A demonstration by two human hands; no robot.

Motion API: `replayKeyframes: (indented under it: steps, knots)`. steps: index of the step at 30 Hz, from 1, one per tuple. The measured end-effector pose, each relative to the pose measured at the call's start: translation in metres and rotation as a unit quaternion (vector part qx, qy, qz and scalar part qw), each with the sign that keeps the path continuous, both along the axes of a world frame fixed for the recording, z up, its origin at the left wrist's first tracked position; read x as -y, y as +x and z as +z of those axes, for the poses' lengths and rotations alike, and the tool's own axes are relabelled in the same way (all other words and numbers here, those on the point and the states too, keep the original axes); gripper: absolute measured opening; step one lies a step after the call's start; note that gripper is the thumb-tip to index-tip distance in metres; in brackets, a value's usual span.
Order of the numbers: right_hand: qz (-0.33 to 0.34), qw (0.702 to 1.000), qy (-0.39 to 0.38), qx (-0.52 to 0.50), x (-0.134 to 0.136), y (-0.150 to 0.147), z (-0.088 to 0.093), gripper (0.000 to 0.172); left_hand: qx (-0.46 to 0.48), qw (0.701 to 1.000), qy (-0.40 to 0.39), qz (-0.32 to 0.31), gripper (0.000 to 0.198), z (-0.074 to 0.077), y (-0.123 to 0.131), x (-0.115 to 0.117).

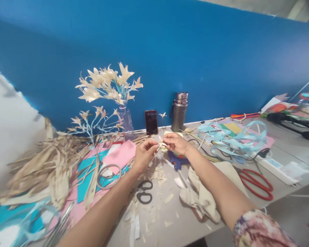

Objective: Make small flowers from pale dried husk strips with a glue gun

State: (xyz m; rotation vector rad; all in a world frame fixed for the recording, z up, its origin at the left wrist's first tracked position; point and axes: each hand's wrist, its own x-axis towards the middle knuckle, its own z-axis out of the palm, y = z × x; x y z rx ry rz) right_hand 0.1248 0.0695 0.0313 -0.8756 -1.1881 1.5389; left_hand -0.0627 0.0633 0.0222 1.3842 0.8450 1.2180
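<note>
My left hand (145, 154) and my right hand (177, 143) meet above the middle of the table. Their fingertips are pinched on a small cream craft flower (161, 145), partly covered by the fingers. Just below my right hand lies a blue glue gun (177, 160). Black-handled scissors (145, 196) rest nearer to me, beside pale cut scraps (160, 176). A single finished-looking cream flower (162, 115) stands behind the hands, near a phone (151, 121) propped upright.
Cream flowers (106, 82) fill a clear bottle (125, 120) at the back. Dried husks (48, 164) and pink and blue sheets (121, 153) cover the left. On the right are a thermos (179, 111), light-blue ribbon (221, 135), a cloth (199, 195), red-handled scissors (257, 183) and a power strip (276, 169).
</note>
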Motion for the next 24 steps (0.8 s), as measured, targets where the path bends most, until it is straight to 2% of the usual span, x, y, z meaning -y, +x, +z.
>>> replayKeyframes:
  steps: [8,14,16,19,24]
  knots:
    - [0.008,1.000,0.008,0.015,-0.001,0.000,-0.004,0.029,-0.016,0.999,0.036,0.001,0.012,-0.008,-0.001,-0.004]
    - [0.011,1.000,0.006,0.018,-0.002,-0.002,-0.007,0.027,-0.029,0.999,0.026,0.006,0.010,-0.006,0.000,-0.003]
    - [-0.019,1.000,0.007,0.010,-0.003,-0.001,-0.006,0.031,-0.033,0.999,0.029,0.018,0.011,-0.004,-0.002,-0.006]
    - [-0.097,0.995,-0.005,-0.011,-0.006,0.003,-0.004,0.037,-0.058,0.996,0.023,0.061,0.011,-0.001,-0.012,-0.015]
    - [-0.164,0.986,-0.020,-0.017,-0.013,0.014,-0.006,0.030,-0.059,0.993,-0.012,0.104,0.019,0.003,-0.029,-0.031]
